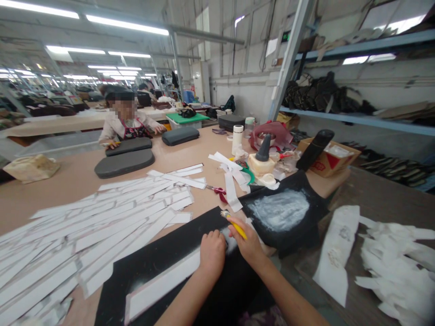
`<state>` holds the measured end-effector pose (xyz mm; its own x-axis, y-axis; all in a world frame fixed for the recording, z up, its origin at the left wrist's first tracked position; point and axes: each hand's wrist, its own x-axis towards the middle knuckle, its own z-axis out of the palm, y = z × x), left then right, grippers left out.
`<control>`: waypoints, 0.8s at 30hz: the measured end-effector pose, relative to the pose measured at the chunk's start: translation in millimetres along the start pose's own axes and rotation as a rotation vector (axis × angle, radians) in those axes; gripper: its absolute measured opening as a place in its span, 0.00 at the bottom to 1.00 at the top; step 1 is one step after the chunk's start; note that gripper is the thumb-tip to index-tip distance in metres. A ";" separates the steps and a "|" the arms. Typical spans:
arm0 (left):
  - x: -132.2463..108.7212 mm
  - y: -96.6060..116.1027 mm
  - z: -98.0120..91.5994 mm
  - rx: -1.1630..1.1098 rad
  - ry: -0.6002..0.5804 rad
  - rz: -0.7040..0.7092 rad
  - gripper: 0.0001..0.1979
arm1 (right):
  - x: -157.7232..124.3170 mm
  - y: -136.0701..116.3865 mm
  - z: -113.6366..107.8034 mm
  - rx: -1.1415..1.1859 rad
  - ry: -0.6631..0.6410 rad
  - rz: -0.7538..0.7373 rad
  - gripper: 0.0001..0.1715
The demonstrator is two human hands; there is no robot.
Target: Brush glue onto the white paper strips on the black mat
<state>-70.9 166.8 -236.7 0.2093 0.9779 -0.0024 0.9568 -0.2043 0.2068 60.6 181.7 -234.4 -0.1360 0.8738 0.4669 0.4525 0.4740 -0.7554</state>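
One black board (152, 267) is lying on the bench (78, 199), with the right hand (246, 244) pinching a yellow-handled brush (236, 225) between thumb and fingers, bristles angled down toward a whitish smear on the board. The left hand (212, 253) is resting curled on a white strip (163, 285) that is lying on the board; whether it is gripping the strip cannot be told. Dozens of white strips (98, 231) are lying fanned across the bench just beside the board. Beyond the hands, a second black board (285, 210) is carrying a broad white smear, and red-handled scissors (217, 192) are lying near its edge. Further along the bench, a seated co-worker (132, 129) is facing the camera behind two dark grey pads (124, 163). Loose white pieces (390, 262) are lying to the right, below a shelf (353, 115).
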 end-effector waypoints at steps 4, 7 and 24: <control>-2.0 -5.6 3.1 -0.062 0.035 -0.008 0.12 | 0.3 0.7 -3.1 -0.004 0.007 0.029 0.15; -5.1 -15.4 5.7 -0.152 0.071 -0.047 0.10 | -1.8 1.5 0.3 -0.017 -0.027 0.026 0.16; -104.8 -190.1 -116.0 -1.674 0.597 -0.886 0.06 | -29.9 22.9 36.4 -0.578 -0.039 -0.397 0.17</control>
<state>-298.1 108.5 -162.2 -0.5559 0.7252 -0.4062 -0.4468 0.1514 0.8817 43.0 170.3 -282.5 -0.4149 0.6549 0.6316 0.7564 0.6341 -0.1606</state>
